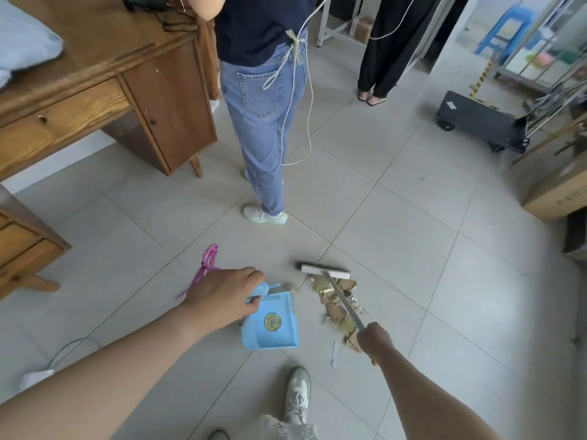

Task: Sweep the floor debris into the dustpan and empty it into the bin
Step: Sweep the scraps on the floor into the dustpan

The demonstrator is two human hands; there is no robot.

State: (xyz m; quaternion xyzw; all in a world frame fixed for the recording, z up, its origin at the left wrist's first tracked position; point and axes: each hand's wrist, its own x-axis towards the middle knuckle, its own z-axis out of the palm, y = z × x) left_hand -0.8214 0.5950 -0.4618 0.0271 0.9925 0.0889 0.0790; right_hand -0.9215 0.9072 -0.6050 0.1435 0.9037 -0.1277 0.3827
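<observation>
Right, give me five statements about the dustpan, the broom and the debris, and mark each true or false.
1. The left hand grips the handle of the blue dustpan. True.
2. The debris pile already lies inside the dustpan. False: it lies on the floor tiles to the right of the dustpan.
3. The right hand holds the broom by its handle. True.
4. The broom head rests on the near side of the debris, by the sweeper's shoe. False: it sits on the far side of the pile.
5. A pink ribbon lies on the floor to the left of the dustpan. True.
</observation>
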